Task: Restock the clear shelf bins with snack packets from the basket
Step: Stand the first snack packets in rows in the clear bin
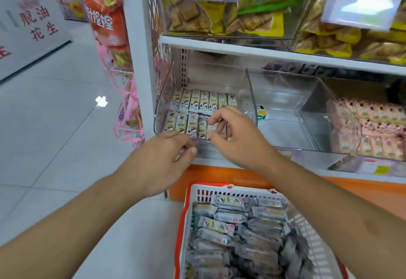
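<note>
left bin (163, 111) getting two rows going | right hand (239, 138) pinching a packet (212, 127) in, left hand (162, 157) grip unclear | basket (186, 212) sitting loaded, next bin (307, 111) waiting bare

I see basket (186, 212): red-orange rim, white slotted walls. Basket packets (232, 232): grey-silver, pale cartoon print. Bin packets (193, 102): cream, dark cartoon figures. Right-hand bin packets (371, 124): pink. Upper packets (259, 19): yellow, green. Shelf base (219, 179): orange.
</note>
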`<state>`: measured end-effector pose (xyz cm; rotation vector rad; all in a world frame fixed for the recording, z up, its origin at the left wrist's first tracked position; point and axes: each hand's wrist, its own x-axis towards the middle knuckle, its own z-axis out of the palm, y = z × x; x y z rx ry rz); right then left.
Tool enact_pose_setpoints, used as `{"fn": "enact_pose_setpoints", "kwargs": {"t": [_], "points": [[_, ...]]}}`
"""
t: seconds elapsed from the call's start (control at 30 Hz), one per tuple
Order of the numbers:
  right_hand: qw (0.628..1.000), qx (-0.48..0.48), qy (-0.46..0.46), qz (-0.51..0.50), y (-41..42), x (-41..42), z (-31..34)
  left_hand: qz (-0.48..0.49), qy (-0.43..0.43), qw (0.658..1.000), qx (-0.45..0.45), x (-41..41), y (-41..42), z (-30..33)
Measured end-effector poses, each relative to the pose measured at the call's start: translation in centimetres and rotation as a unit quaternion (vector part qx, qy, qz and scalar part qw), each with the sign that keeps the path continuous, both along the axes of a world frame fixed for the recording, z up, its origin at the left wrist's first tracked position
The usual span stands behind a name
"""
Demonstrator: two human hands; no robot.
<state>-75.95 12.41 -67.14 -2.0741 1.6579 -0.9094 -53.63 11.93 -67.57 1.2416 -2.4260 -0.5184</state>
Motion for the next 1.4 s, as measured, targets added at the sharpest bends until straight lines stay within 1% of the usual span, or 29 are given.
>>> {"fn": "enact_pose_setpoints", "kwargs": {"t": [0.03,0.1,0.17,0.23,0.3,0.4,0.47,0.53,0.6,0.67,0.77,0.8,0.87,0.93,0.97,1.03,1.07,1.17,1.23,1.27,1.3,1.33,1.37,1.4], "points": [[1.000,0.000,-0.006,0.011,1.9,-0.2,-0.7,-0.016,-0.025,0.999,0.014,-0.2,0.4,-0.8],[0.998,0.054,0.001,0.035,5.2,-0.8,-3.5,-0.047,-0.097,0.993,0.039,-0.7,1.3,-3.1],[0.986,0.141,0.067,0.053,7.8,-1.3,-8.0,-0.077,-0.173,0.979,0.075,-1.3,2.3,-6.1],[0.956,0.242,0.142,0.081,9.9,-1.5,-13.1,-0.101,-0.233,0.960,0.121,-1.9,3.6,-9.2],[0.928,0.301,0.192,0.105,11.6,-1.5,-17.5,-0.116,-0.278,0.940,0.157,-2.1,5.0,-12.0],[0.910,0.323,0.225,0.130,14.1,-1.6,-21.8,-0.127,-0.350,0.911,0.179,-2.0,6.9,-15.2],[0.895,0.330,0.262,0.143,15.6,-1.5,-23.3,-0.135,-0.392,0.893,0.177,-2.2,7.5,-16.2],[0.889,0.326,0.292,0.137,16.6,-1.0,-24.2,-0.134,-0.410,0.885,0.175,-2.6,7.7,-16.6],[0.892,0.327,0.290,0.119,16.9,-0.3,-24.8,-0.124,-0.409,0.887,0.176,-3.0,7.6,-16.7],[0.896,0.344,0.261,0.104,16.7,-0.3,-24.6,-0.111,-0.414,0.885,0.185,-3.4,7.5,-16.3],[0.891,0.402,0.190,0.095,15.7,-1.2,-22.8,-0.097,-0.435,0.877,0.180,-4.2,7.3,-15.1],[0.889,0.420,0.157,0.090,15.2,-1.7,-21.7,-0.092,-0.434,0.880,0.171,-4.5,7.2,-14.4],[0.888,0.447,0.091,0.064,13.7,-2.7,-18.8,-0.094,-0.389,0.901,0.169,-5.2,6.8,-13.2],[0.890,0.451,0.050,0.041,12.2,-3.7,-15.2,-0.112,-0.298,0.917,0.240,-6.0,6.2,-11.2],[0.893,0.447,0.026,0.033,11.4,-4.3,-13.4,-0.120,-0.250,0.915,0.294,-6.3,5.9,-10.2],[0.898,0.438,-0.029,0.019,10.4,-5.2,-10.1,-0.130,-0.172,0.892,0.396,-6.9,5.8,-8.6],[0.900,0.432,-0.057,0.007,10.2,-5.6,-8.7,-0.130,-0.134,0.888,0.420,-7.1,6.0,-8.0],[0.900,0.415,-0.127,-0.032,10.2,-6.1,-5.6,-0.097,-0.027,0.905,0.413,-7.4,6.6,-7.2],[0.898,0.391,-0.198,-0.048,10.7,-5.9,-3.9,-0.054,0.046,0.906,0.417,-7.7,6.7,-6.2],[0.901,0.364,-0.229,-0.058,11.0,-5.8,-3.3,-0.036,0.076,0.904,0.419,-7.7,6.7,-5.4],[0.916,0.322,-0.230,-0.068,11.4,-5.8,-2.7,-0.019,0.101,0.902,0.420,-7.7,6.6,-4.7],[0.940,0.269,-0.198,-0.073,11.8,-5.8,-2.1,-0.003,0.129,0.896,0.425,-7.6,6.6,-3.9],[0.963,0.216,-0.148,-0.059,12.3,-5.7,-1.7,0.014,0.159,0.887,0.432,-7.4,6.6,-3.2],[0.979,0.176,-0.102,-0.028,12.7,-5.6,-1.3,0.029,0.184,0.878,0.440,-7.3,6.6,-2.5]]}}
